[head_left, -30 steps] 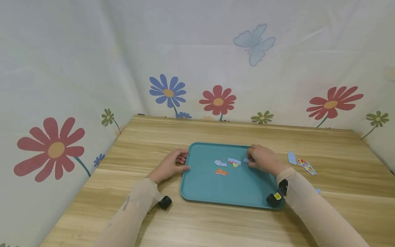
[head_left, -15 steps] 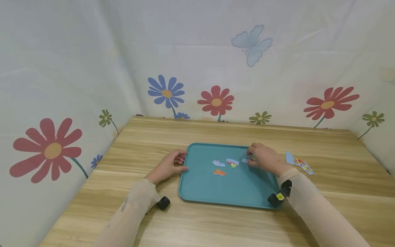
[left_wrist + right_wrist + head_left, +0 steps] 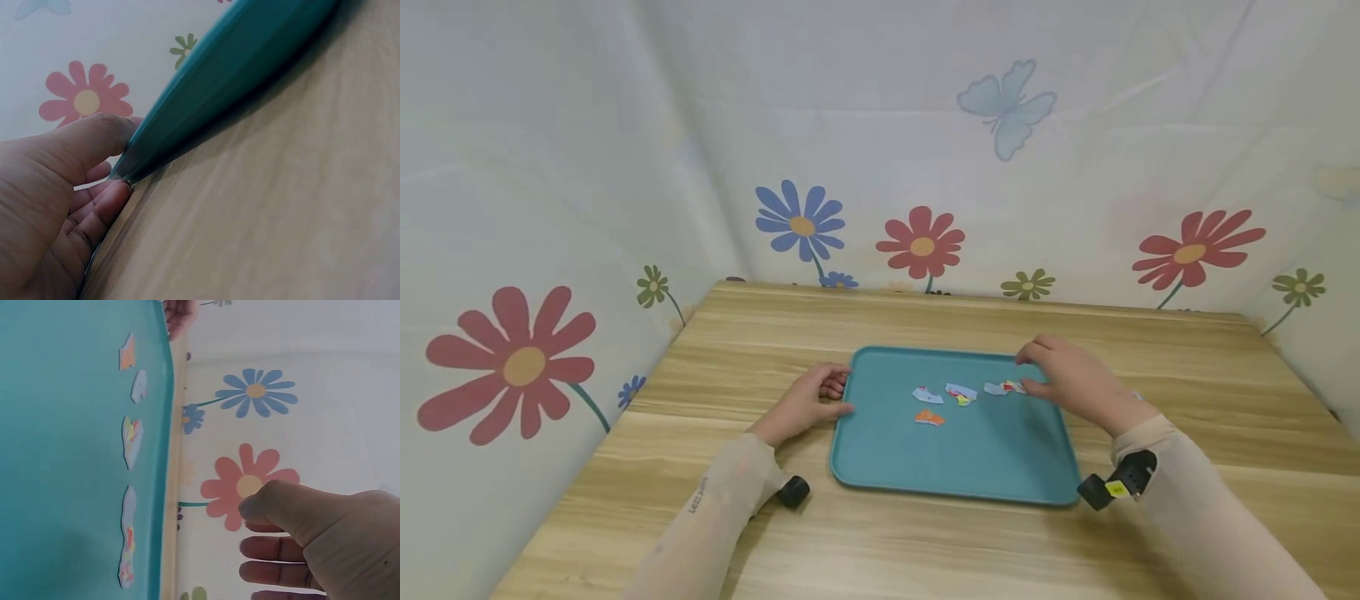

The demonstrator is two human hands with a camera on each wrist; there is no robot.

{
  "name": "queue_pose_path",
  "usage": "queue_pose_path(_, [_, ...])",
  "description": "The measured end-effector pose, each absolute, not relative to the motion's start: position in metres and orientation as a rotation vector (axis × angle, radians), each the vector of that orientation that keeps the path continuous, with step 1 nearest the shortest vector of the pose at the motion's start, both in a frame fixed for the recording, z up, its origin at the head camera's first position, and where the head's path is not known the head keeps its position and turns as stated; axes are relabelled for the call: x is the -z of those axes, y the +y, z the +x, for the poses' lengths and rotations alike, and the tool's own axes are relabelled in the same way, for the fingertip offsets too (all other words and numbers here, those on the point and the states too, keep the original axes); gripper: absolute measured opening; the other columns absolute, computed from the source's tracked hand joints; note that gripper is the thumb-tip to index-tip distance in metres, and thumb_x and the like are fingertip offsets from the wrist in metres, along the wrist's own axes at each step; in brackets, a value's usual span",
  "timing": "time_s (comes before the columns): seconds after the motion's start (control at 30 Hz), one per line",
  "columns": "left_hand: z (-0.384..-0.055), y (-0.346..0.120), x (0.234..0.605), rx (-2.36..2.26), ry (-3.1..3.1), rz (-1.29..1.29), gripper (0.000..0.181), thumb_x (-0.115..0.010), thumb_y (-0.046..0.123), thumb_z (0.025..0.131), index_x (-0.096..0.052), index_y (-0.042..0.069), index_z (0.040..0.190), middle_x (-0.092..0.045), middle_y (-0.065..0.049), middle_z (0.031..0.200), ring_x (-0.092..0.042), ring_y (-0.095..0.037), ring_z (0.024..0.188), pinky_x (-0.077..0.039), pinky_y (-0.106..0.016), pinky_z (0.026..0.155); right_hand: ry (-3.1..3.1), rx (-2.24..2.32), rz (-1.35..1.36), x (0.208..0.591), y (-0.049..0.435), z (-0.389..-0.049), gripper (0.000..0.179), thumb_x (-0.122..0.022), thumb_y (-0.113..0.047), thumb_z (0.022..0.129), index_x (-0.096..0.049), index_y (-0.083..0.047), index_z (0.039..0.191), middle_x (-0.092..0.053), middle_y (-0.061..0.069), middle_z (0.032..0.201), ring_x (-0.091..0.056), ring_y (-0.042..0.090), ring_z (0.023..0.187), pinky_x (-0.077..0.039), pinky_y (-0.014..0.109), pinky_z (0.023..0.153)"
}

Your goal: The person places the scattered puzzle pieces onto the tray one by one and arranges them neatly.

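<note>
A teal tray [image 3: 940, 458] lies on the table. My left hand [image 3: 808, 402] pinches its left edge; in the left wrist view the thumb is on the rim and fingertips [image 3: 119, 190] are at its lower edge. On the tray lie several flat, irregular pieces: a pale blue one [image 3: 927, 395], a blue one with yellow and red [image 3: 961, 393], an orange one [image 3: 929, 418], and a long blue one with red patterning [image 3: 1002, 388]. My right hand [image 3: 1071, 379] hovers over the tray's right side beside the long piece. In the right wrist view its fingers are loosely bent around nothing.
A wooden table [image 3: 760, 325] surrounds the tray. Right of it, a bit of a blue piece [image 3: 1137, 396] peeks out by my right wrist; my arm hides the area around it. A flower-printed curtain [image 3: 865, 125] stands behind the table and along its sides.
My right hand has drawn away to the right from the rightmost piece on the tray, uncovering more of it. The left hand stays at the tray's edge. The head view has shifted slightly.
</note>
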State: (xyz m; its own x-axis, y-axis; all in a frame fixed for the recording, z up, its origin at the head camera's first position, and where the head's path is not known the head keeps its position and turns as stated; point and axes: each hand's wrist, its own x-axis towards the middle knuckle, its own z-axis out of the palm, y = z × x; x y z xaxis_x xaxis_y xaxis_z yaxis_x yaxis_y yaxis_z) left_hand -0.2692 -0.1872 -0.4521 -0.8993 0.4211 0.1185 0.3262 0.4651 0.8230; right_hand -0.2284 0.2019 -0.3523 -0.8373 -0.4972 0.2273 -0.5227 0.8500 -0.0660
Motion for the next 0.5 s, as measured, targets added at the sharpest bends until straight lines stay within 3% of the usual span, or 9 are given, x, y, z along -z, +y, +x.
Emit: queue_pose_path(0.5, [-0.27, -0.188, 0.454, -1.436, 2.605, 0.685, 0.06, -0.076, 0.009, 0.082, -0.048, -0.002, 0.134, -0.056, -0.017, 0.117, -0.055, -0.02, 0.1, -0.051, -0.023, 0.086, -2.703, -0.256, 0.764, 0.339, 0.233, -0.192, 0.03, -0.077, -0.014, 0.08, -0.065, -0.003, 0.105, -0.064, 0.011, 0.1, -0.065, 0.028, 0.089, -0.055, 0.046, 0.076])
